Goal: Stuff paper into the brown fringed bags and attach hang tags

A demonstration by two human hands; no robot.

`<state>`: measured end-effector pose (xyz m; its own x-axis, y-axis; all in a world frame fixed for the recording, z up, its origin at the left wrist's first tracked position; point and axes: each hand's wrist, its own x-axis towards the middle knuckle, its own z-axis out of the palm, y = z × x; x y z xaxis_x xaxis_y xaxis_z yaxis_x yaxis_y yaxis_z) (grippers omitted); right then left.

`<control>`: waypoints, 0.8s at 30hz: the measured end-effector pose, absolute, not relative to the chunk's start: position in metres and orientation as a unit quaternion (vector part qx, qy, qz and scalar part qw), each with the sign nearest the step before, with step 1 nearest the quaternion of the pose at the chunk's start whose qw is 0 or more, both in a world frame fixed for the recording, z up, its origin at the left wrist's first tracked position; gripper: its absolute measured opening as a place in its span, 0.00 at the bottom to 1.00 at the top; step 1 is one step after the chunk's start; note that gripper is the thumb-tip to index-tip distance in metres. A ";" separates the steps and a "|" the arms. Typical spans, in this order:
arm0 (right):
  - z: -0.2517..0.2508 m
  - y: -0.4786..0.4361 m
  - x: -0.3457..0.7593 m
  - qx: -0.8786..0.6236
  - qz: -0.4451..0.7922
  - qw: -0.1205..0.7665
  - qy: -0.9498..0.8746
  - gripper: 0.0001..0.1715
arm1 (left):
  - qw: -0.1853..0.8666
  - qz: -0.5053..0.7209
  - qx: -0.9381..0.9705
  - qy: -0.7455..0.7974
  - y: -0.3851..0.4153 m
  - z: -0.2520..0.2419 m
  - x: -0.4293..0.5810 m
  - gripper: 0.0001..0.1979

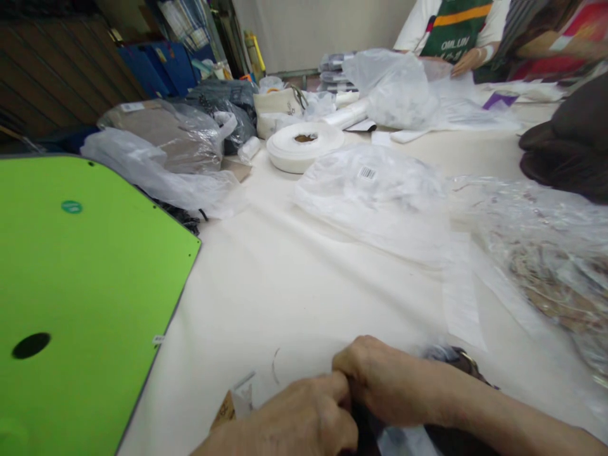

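At the bottom edge, my left hand [299, 418] and my right hand [389, 380] meet with fingers curled tight. What they pinch is hidden behind the knuckles. Below and between them shows a dark item [365, 434], largely cut off by the frame. To the right of my right wrist, a dark brown piece with a metal ring [468, 362] lies partly under clear plastic. A brown card tag [225, 410] with print on it and a small clear plastic piece [244, 389] lie just beyond my left hand.
A bright green board [95, 253] fills the left side. On the white-covered table [285, 285] are a roll of white tape [304, 142], a white plastic bag [375, 183] with a barcode, and bagged cords [546, 272]. People stand at the far right.
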<state>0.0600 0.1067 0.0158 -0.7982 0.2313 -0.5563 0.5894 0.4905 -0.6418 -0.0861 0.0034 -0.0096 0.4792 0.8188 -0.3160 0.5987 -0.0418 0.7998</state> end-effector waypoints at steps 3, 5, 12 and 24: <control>0.009 0.111 0.065 0.266 -0.477 0.172 0.820 0.14 | 0.366 0.111 0.767 0.515 0.008 -0.004 -0.089 0.08; 0.005 0.113 0.067 0.271 -0.477 0.162 0.820 0.13 | 0.255 0.140 0.801 0.523 0.004 -0.002 -0.092 0.11; 0.002 0.111 0.068 0.264 -0.475 0.142 0.827 0.12 | 0.109 0.189 0.842 0.494 -0.025 -0.016 -0.099 0.20; 0.003 0.105 0.074 0.254 -0.450 0.112 0.849 0.13 | 0.167 0.258 0.859 0.411 -0.005 -0.023 -0.084 0.15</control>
